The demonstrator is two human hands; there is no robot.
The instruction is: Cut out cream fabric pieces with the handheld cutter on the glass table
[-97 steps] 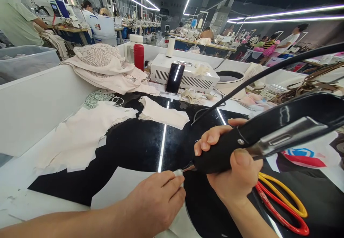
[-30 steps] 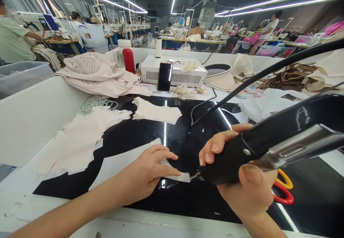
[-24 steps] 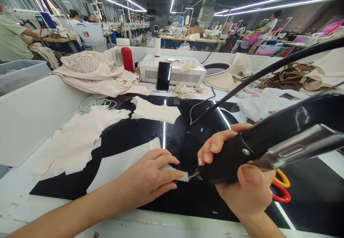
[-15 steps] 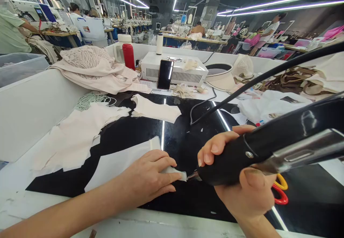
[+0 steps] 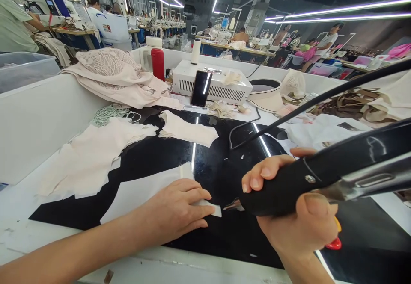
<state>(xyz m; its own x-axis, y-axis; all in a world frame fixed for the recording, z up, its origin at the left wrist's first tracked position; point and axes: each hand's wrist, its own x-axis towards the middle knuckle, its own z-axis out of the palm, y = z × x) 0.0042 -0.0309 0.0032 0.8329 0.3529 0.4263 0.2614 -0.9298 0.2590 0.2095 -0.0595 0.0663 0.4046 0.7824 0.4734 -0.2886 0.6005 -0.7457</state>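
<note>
My left hand lies with its fingers spread on a white sheet on the black work surface. Its fingertips press a narrow pale strip at the sheet's right end. Wrapped round a black handheld tool is my right hand. The tool's pointed metal tip is just right of the strip, with a small gap between them. A black cable runs above the tool.
Cream fabric pieces lie at the left, and another stack lies further back. A white box with a phone leaning on it stands behind. Red-handled scissors are partly hidden by my right hand.
My right hand and the tool have moved slightly right, so the tip is now a little away from the strip. My left hand stays on the sheet. The camera view has shifted slightly.
</note>
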